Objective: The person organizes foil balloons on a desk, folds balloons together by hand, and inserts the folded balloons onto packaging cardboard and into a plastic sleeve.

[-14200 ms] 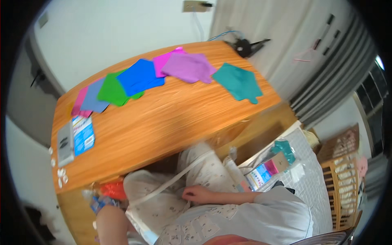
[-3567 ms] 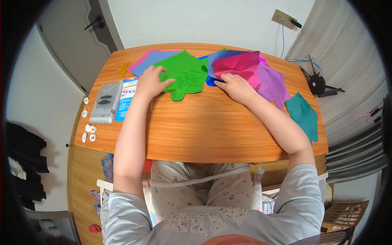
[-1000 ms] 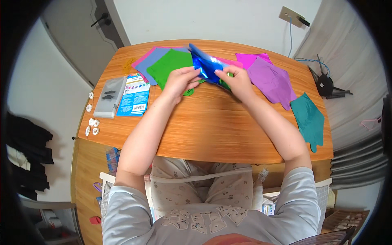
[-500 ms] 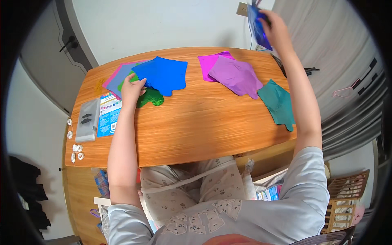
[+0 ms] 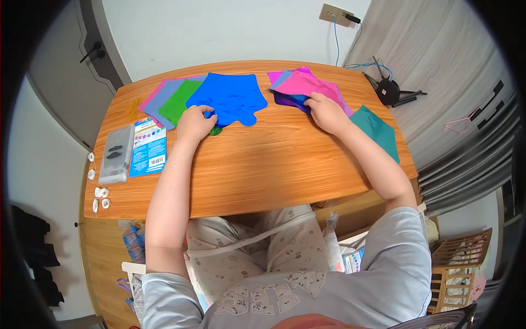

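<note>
1. Head view, left hand [image 5: 195,125]: it sat at the lower-left edge of a blue foil sheet [image 5: 233,96], fingers bent and in contact with it. Whether the edge was pinched or merely touched, I could not tell.
2. Head view, right hand [image 5: 330,114]: grasping — thumb and fingers were closed on the lower edge of a sheaf of foil sheets [image 5: 307,85]. The sheaf showed pink on top, with grey-blue and dark blue-purple layers at its left and lower edges.
3. Head view, position of the sheets: the blue sheet lay on the wooden table [image 5: 246,170], left of its middle, over part of a green sheet [image 5: 178,104]. Further left, overlapping in turn, came a grey-blue sheet [image 5: 159,103] and a pink sheet [image 5: 148,100]. The sheaf was above a magenta sheet [image 5: 302,70] and a lilac sheet [image 5: 342,101] on the right half. A teal sheet [image 5: 379,130] lay at the far right, partly hidden by the right forearm.
4. Head view, surroundings: at the table's left stood a blue-and-white printed card [image 5: 147,155] beside a clear plastic case [image 5: 116,156] — small white rolls [image 5: 106,203] were near its outer and lower sides. A black router [image 5: 388,92] was beyond the right edge.
</note>
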A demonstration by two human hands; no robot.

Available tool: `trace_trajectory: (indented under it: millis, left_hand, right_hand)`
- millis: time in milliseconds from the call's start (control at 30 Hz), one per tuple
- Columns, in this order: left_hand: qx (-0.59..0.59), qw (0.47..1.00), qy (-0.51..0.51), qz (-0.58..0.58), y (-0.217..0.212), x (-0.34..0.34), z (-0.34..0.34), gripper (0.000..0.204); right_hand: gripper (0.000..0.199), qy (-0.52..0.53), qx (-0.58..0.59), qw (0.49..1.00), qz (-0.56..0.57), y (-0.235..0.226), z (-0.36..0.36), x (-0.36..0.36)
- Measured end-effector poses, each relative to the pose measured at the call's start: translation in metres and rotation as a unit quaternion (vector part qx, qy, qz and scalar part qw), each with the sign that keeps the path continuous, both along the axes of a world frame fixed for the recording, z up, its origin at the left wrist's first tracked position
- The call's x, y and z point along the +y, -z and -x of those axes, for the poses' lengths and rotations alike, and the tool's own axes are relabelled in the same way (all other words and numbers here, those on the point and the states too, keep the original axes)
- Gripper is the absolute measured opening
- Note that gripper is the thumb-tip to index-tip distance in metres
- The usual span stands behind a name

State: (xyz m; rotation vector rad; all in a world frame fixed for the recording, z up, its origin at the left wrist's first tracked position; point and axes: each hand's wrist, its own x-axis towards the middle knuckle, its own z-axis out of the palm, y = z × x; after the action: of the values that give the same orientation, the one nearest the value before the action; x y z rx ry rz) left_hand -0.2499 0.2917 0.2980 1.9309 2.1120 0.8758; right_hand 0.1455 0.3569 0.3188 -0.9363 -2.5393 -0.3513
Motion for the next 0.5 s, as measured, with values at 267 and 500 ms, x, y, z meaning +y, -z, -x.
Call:
trace_trajectory:
  millis: [267,500]
  left_hand:
    - [0.081,0.996,-0.005,-0.045,-0.007,0.0,-0.006,0.033]
    - [0.065,0.994,0.063,-0.066,0.011,0.005,-0.016,0.03]
  right_hand:
    - [0.027,0.078,0.01,0.996,0.032,0.004,0.032,-0.007]
    - [0.026,0.217,-0.009,0.975,0.05,0.022,0.028,-0.001]
